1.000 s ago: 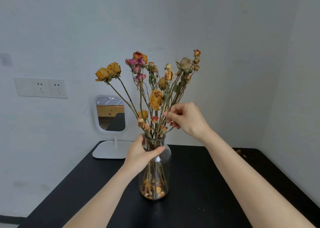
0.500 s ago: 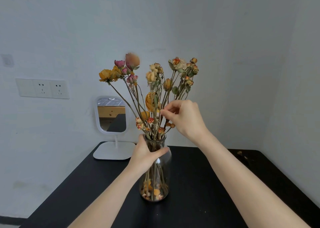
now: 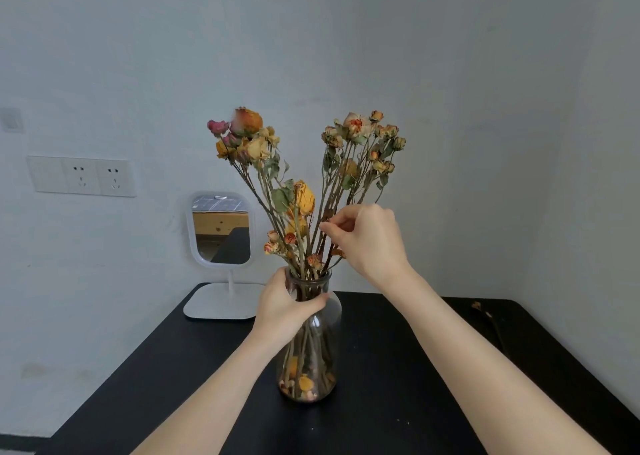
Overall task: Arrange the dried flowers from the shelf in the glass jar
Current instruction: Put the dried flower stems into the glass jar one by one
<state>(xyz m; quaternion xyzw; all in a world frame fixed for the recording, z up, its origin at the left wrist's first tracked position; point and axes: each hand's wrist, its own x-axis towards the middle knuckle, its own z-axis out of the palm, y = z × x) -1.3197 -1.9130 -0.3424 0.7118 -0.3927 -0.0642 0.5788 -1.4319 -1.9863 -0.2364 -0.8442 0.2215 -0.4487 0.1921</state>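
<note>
The left hand (image 3: pixel 287 305) grips the jar (image 3: pixel 311 368) at its neck. The right hand (image 3: pixel 367 240) pinches the flowers (image 3: pixel 356 127) just above it. They stand tall and lean right.

Tight at the mouth of the glass jar (image 3: pixel 308 361): stems pack the neck, and the left hand (image 3: pixel 284 311) grips it, closing off the left side. The right hand (image 3: pixel 367 238) pinches stems just above the rim on the right. Higher up, the dried flowers (image 3: pixel 360 132) split into two bunches with an open V between, a yellow rose (image 3: pixel 304 198) low in that gap. A white mirror (image 3: pixel 221 229) stands behind-left. Bare black table (image 3: pixel 398 368) runs right to a stray stem (image 3: pixel 485 316).
</note>
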